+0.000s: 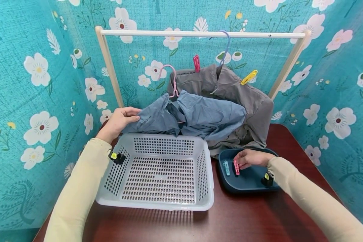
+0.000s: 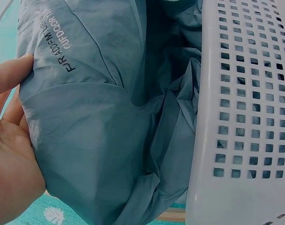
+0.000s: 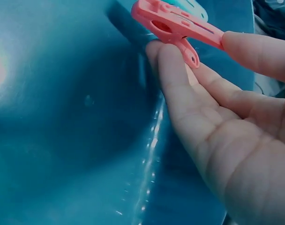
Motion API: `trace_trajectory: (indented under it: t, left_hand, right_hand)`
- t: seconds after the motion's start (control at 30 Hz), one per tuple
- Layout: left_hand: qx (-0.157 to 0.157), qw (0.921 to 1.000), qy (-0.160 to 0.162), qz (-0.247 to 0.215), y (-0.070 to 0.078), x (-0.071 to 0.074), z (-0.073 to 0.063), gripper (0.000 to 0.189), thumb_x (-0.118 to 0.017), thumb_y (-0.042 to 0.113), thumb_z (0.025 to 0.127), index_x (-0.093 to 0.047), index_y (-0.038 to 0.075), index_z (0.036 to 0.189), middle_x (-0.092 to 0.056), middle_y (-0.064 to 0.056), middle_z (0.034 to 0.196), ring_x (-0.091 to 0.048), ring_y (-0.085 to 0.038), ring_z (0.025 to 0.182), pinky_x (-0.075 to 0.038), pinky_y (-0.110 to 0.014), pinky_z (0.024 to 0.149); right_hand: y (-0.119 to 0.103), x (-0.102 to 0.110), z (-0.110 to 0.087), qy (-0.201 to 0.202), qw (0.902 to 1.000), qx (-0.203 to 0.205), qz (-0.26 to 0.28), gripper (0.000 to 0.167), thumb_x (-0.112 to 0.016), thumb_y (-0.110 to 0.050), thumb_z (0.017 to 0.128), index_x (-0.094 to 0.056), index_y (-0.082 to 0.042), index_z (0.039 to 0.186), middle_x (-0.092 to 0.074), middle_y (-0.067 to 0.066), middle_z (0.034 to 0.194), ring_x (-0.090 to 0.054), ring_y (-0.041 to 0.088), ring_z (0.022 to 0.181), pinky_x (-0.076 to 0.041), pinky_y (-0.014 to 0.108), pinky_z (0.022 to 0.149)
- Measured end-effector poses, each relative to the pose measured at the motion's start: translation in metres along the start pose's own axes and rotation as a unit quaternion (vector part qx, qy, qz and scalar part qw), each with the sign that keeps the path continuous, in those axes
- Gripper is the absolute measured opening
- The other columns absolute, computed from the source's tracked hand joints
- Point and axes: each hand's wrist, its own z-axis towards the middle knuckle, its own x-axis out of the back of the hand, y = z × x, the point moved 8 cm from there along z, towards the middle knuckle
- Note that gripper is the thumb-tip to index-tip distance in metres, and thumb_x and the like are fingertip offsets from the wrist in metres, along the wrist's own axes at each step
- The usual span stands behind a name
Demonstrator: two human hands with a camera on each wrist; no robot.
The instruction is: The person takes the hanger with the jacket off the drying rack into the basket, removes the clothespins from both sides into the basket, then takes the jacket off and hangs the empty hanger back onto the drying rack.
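A blue jacket (image 1: 211,114) with small printed lettering lies behind the basket, a pink hanger (image 1: 174,84) in its neck and the hook below the rod. My left hand (image 1: 119,121) pinches the jacket's left shoulder edge; in the left wrist view its thumb (image 2: 13,72) lies at the cloth edge, other fingers behind. Over the dark blue tray (image 1: 251,188), my right hand (image 1: 251,158) pinches a pink clothespin (image 3: 180,26) between thumb and fingers. Beside it in the tray lies a light-blue clothespin (image 1: 227,168), partly hidden behind the pink one in the right wrist view.
A grey jacket (image 1: 257,107) hangs by a blue hanger (image 1: 227,47) from the white rod (image 1: 169,33), with a pink clothespin (image 1: 196,63) and a yellow clothespin (image 1: 249,77) on its shoulders. A white perforated basket (image 1: 157,204) stands on the dark red table (image 1: 217,222).
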Motion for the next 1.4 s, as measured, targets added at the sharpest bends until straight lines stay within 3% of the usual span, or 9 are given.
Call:
trace_trajectory:
  t: [0.23, 0.57, 0.87, 1.17, 1.4]
  left_hand:
    - [-0.008, 1.0000, -0.003, 0.000, 0.003, -0.001, -0.001, 0.034, -0.063, 0.014, 0.092, -0.060, -0.002, 0.123, -0.066, 0.013, 0.095, -0.057, -0.011, 0.093, -0.046, -0.025, 0.078]
    - [-0.009, 1.0000, -0.003, 0.003, 0.004, -0.001, 0.000, 0.035, -0.064, 0.014, 0.092, -0.060, -0.003, 0.122, -0.066, 0.012, 0.096, -0.057, -0.011, 0.094, -0.046, -0.025, 0.079]
    - [-0.021, 0.9998, -0.005, -0.005, 0.002, -0.001, 0.001, 0.024, -0.065, 0.014, 0.091, -0.069, 0.010, 0.115, -0.067, 0.010, 0.096, -0.058, -0.012, 0.092, -0.047, -0.025, 0.078]
    - [-0.006, 0.9999, -0.003, 0.008, 0.003, -0.001, -0.001, 0.034, -0.064, 0.014, 0.092, -0.060, -0.003, 0.122, -0.066, 0.012, 0.096, -0.058, -0.011, 0.094, -0.046, -0.027, 0.081]
    - [-0.006, 1.0000, -0.003, 0.006, 0.004, -0.001, -0.001, 0.035, -0.064, 0.014, 0.092, -0.060, -0.004, 0.122, -0.066, 0.013, 0.095, -0.058, -0.011, 0.094, -0.046, -0.026, 0.080]
  right_hand:
    - [0.005, -0.002, 0.005, -0.001, 0.9998, -0.020, 0.002, 0.034, -0.051, -0.005, 0.093, -0.048, 0.014, 0.121, -0.057, 0.015, 0.106, -0.058, 0.024, 0.093, -0.049, 0.041, 0.087]
    - [0.003, -0.004, 0.010, -0.001, 0.9995, -0.030, -0.003, 0.024, -0.051, -0.003, 0.093, -0.053, 0.011, 0.113, -0.058, 0.013, 0.099, -0.058, 0.023, 0.090, -0.050, 0.040, 0.084]
    - [0.005, -0.004, 0.012, 0.002, 0.9993, -0.025, -0.028, 0.024, -0.052, -0.006, 0.093, -0.056, 0.009, 0.111, -0.059, 0.013, 0.099, -0.059, 0.024, 0.090, -0.050, 0.041, 0.083]
    - [0.002, -0.002, 0.010, 0.010, 0.9991, -0.029, -0.031, 0.027, -0.051, -0.007, 0.094, -0.054, 0.012, 0.113, -0.059, 0.017, 0.105, -0.060, 0.025, 0.093, -0.050, 0.041, 0.083]
    - [-0.014, 0.006, -0.005, 0.025, 0.9975, -0.010, -0.065, 0.032, -0.050, -0.011, 0.097, -0.051, 0.013, 0.118, -0.056, 0.022, 0.112, -0.061, 0.027, 0.097, -0.050, 0.041, 0.084]
